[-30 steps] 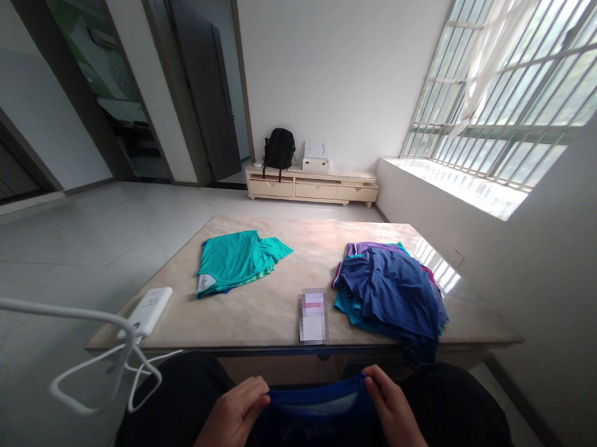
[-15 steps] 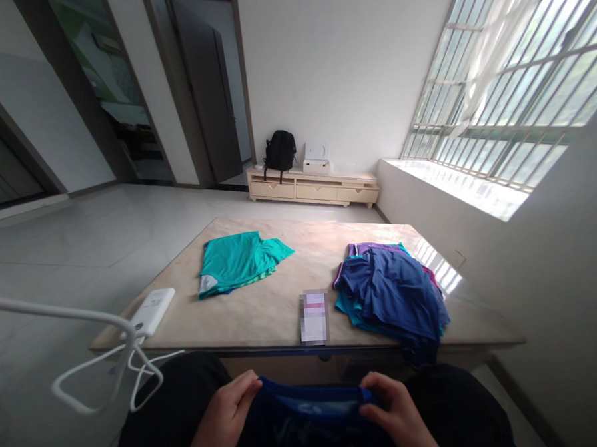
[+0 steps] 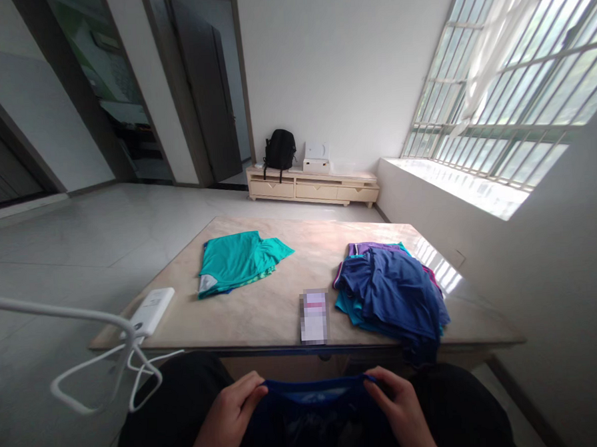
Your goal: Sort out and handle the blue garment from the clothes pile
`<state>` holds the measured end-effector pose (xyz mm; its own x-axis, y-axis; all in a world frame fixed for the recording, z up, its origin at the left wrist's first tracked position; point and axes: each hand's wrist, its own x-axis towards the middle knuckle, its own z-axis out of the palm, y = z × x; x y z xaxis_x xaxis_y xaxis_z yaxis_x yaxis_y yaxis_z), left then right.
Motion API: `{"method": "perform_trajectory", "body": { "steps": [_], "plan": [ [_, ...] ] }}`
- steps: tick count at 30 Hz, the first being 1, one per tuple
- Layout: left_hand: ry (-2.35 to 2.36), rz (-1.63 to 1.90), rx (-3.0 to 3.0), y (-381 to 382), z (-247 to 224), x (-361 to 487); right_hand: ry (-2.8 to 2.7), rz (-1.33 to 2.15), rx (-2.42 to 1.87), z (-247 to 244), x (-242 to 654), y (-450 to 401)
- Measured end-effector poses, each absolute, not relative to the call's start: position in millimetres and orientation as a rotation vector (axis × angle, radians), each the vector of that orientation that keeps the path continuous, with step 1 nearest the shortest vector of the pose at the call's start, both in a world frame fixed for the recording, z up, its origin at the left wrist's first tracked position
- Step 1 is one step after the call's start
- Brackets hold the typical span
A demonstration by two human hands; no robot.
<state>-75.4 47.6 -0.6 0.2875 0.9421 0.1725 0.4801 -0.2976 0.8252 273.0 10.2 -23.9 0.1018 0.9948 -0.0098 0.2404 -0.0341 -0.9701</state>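
Before the lap, a marble-look bench (image 3: pixel 283 304) with angled corners. Beyond it, against the wall, a long low cabinet (image 3: pixel 316 188) with pale drawer fronts. On the bench at the right, a loose heap of clothes (image 3: pixel 392 285), navy on top, with purple, teal and pink edges peeping out and some navy cloth hanging over the near edge. Low in front, between 2 dark-clad knees (image 3: pixel 178 403), the blue garment (image 3: pixel 312 388), with its top edge stretched between both hands and its lower part too dark to make out. Toward the left of the bench, a flatter stack of teal clothes (image 3: pixel 235 260). On the cabinet, a black backpack (image 3: pixel 279 150), with a white box (image 3: pixel 316 164) just beside it. At the garment's left end, the left hand (image 3: pixel 231 410), fingers and thumb clamped on the edge; at the right end, the right hand (image 3: pixel 400 401), pinching likewise. Near the bench's left edge, a white power bank (image 3: pixel 155 310), close to a looping white cable (image 3: pixel 77 306). By the near edge, between the clothes, a small blurred oblong (image 3: pixel 314 318).
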Motion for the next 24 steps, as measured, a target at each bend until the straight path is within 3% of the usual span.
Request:
{"method": "perform_trajectory", "body": {
  "steps": [7,14,20,24],
  "plan": [
    [1.356,0.837,1.871,46.1,-6.1,-73.2,-1.242,1.095,-1.478,-35.2,272.7,13.3],
    [1.475,0.780,1.567,42.8,-11.3,-54.8,-1.343,0.851,-1.586,-32.3,262.8,10.7],
    [1.288,0.731,1.456,18.5,-25.5,-2.1,-0.944,1.553,-1.451,-54.6,216.9,0.9],
    [1.237,0.765,1.688,2.1,-35.3,15.8,-0.775,1.768,-1.329,-70.5,189.9,-3.9]
  ]
}}
